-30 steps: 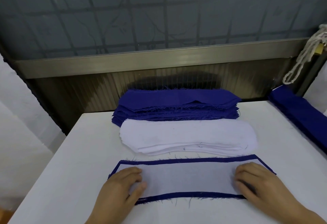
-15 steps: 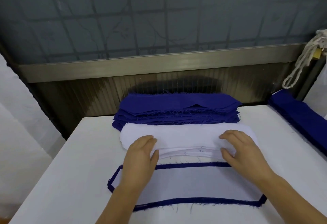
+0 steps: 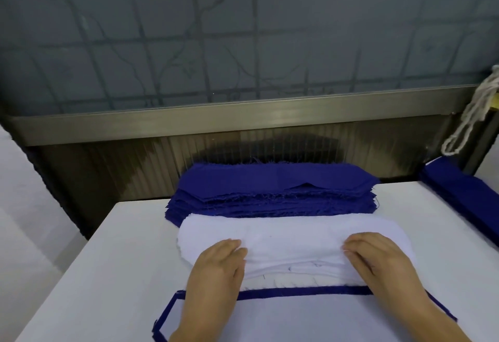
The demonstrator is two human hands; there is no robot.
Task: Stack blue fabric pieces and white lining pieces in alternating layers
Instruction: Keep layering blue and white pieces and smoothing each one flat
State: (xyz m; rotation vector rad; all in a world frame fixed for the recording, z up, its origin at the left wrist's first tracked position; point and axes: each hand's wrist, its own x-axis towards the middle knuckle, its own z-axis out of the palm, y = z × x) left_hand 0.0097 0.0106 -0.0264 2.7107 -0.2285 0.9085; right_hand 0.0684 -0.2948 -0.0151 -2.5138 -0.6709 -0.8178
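White lining pieces (image 3: pixel 291 239), piled between the blue fabric stack (image 3: pixel 272 190) and the layered piece (image 3: pixel 297 314), are pinched at the near edge by left hand (image 3: pixel 216 268) and right hand (image 3: pixel 378 263).

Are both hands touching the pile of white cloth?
Touching. In the head view the left hand and the right hand both lie with their fingers on the near edge of the white lining pile.

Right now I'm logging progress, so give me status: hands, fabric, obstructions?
Left hand and right hand on white lining pile, grip unclear. Layered blue-bordered stack nearest. Nothing blocking.
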